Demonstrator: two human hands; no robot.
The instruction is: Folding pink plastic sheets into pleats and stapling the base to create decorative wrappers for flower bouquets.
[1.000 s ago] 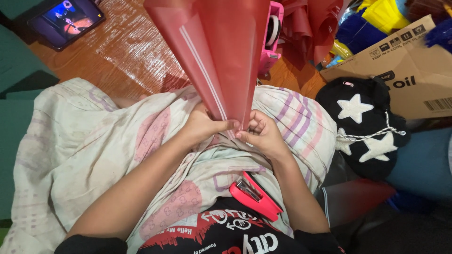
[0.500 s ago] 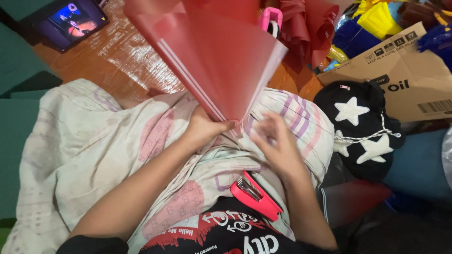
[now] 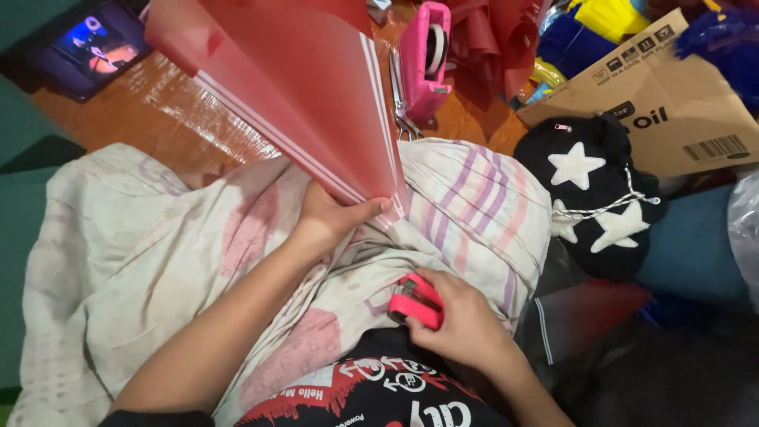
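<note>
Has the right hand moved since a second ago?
Yes. The right hand has left the pinched tip of the red sheets, dropping toward the body, and now grips the pink stapler on the lap cloth.

- Blanket (image 3: 142,261) lies over the lap, filling the centre and left of the view.
- Left hand (image 3: 332,221) rests on the blanket and pinches the lower tip of the sheets (image 3: 300,87), which fan up and away to the upper left.
- Right hand (image 3: 462,328) sits nearer the body, right of the left hand, closed over the stapler (image 3: 415,300) on the blanket.
- Tape dispenser (image 3: 427,55) stands on the floor (image 3: 150,111) behind the blanket, right of the sheets.
- Scissors (image 3: 399,103) lie just left of the dispenser.
- Tablet (image 3: 91,47) lies on the floor at far upper left.
- Cap (image 3: 593,190) lies right of the blanket.
- Box (image 3: 672,103) lies behind the cap, at upper right.
</note>
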